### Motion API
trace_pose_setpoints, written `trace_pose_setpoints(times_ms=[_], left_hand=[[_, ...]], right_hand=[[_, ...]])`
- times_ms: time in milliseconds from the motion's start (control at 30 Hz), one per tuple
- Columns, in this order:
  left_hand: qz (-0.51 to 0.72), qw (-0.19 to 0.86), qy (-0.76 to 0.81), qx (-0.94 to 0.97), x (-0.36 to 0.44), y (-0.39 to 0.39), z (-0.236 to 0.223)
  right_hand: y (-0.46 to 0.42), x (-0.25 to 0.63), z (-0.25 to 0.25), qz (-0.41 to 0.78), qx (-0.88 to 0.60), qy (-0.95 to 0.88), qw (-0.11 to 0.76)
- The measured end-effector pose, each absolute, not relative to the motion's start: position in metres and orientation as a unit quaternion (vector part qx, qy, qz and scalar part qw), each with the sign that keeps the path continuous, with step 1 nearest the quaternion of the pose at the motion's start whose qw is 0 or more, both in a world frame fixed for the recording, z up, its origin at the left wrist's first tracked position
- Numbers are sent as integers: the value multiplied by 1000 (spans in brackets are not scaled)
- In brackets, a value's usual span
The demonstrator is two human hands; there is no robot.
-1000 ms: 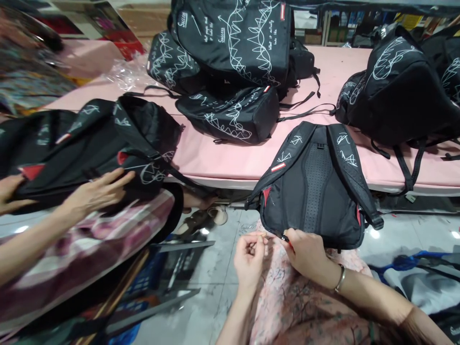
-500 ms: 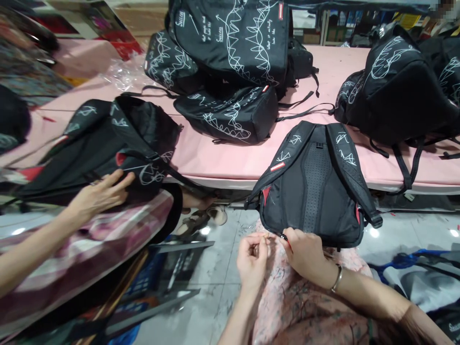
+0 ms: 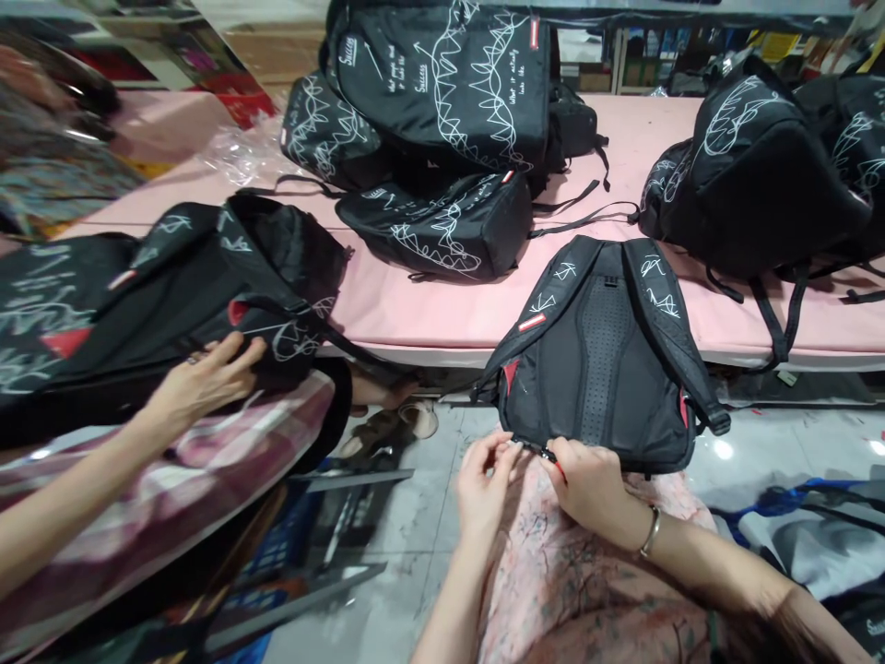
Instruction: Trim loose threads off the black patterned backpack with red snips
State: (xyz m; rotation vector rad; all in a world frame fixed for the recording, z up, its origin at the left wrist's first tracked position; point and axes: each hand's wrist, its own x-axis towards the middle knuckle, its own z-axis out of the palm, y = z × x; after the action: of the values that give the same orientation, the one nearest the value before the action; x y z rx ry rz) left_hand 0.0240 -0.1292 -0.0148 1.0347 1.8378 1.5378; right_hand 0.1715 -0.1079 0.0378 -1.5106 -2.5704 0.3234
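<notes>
Backpack (image 3: 603,355) hanging straps-up off front bench (image 3: 442,314) edge onto lap. Left hand (image 3: 484,480) pinching bottom seam; right hand (image 3: 587,480) gripping small red-tipped tool (image 3: 551,457) there — likely thread trimming. Next: steady, taut fabric.

A long pink-topped table (image 3: 429,318) stands on a glossy grey tiled floor (image 3: 407,516), with cluttered shelves (image 3: 650,55) behind.

Small tool (image 3: 553,458) in right hand (image 3: 587,484): mostly covered by fingers, kind not readable.
Backpack (image 3: 605,355) lower edge: hidden behind both hands at 6 o'clock.
Left hand (image 3: 482,484) fingertips: pinched on something too small to tell.
Co-worker's backpack (image 3: 172,295): cut off at 9 o'clock edge, blurred.
Backpacks (image 3: 774,166) at 2 o'clock: cut off by right edge.
</notes>
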Motion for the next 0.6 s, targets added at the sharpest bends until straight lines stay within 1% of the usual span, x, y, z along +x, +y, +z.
trace_pose_setpoints(times_ms=[100, 167, 233, 333, 433, 533, 600], left_hand=[[532, 190, 697, 442, 23, -124, -25], [546, 193, 690, 435, 24, -122, -27], [571, 241, 673, 403, 27, -121, -27], [608, 342, 633, 337, 34, -122, -23], [671, 428, 548, 257, 42, -130, -2], [729, 434, 465, 253, 44, -145, 37], [740, 451, 411, 283, 38, -155, 61]], right_hand=[[-108, 171, 35, 100, -501, -856, 80], [-109, 170, 33, 97, -500, -856, 85], [-109, 169, 32, 95, -499, -857, 90], [-108, 167, 33, 94, -495, -859, 92], [-108, 165, 33, 91, -497, -858, 90], [-107, 164, 33, 98, -498, -857, 86], [-107, 165, 33, 110, -497, -857, 78]])
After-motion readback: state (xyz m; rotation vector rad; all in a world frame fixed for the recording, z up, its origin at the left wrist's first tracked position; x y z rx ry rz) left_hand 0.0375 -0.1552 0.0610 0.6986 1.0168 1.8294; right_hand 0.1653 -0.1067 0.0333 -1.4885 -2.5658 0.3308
